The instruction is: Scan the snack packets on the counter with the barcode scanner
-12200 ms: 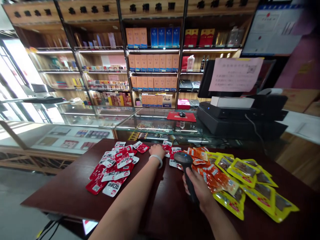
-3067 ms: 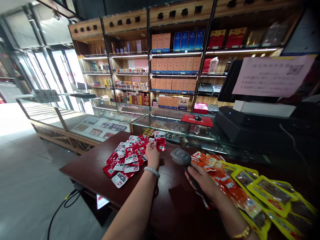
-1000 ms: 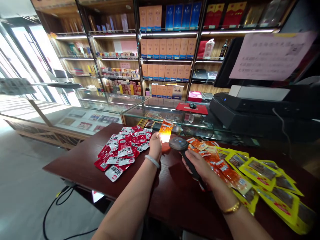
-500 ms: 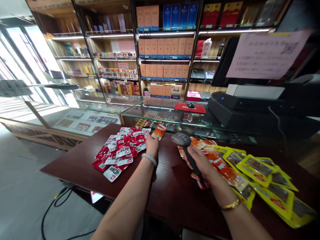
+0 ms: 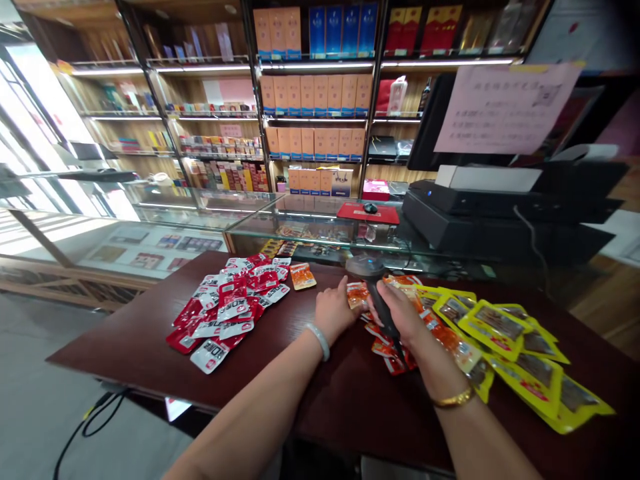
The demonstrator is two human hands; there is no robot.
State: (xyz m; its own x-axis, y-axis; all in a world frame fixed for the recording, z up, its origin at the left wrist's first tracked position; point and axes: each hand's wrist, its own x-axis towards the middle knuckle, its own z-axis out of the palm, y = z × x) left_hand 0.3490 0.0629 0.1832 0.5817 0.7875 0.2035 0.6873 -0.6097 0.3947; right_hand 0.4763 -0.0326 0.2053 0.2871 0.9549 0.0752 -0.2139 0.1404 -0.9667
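My right hand [image 5: 403,312] is wrapped around the handle of a dark barcode scanner [image 5: 383,310], its head pointing left above the pile. Close by on the left, my left hand [image 5: 336,309] has thumb and fingers closed at an orange snack packet [image 5: 357,295] on the near-left edge of the orange packets [image 5: 450,339]. Part of that pile is hidden behind the scanner and my right hand. A single orange packet [image 5: 303,276] lies flat on the table, beside the heap of red and white packets [image 5: 233,303].
Yellow snack bags [image 5: 530,373] overlap on the right of the dark wooden table [image 5: 125,343]. Behind it stands a glass counter [image 5: 315,230] with a red mouse pad [image 5: 345,211], a mouse and a black register [image 5: 445,220]. Shelves of boxes line the wall.
My left hand has let go of one orange packet beside the red and white heap and moved right to the orange pile. The scanner stays in my right hand; the view has shifted slightly.
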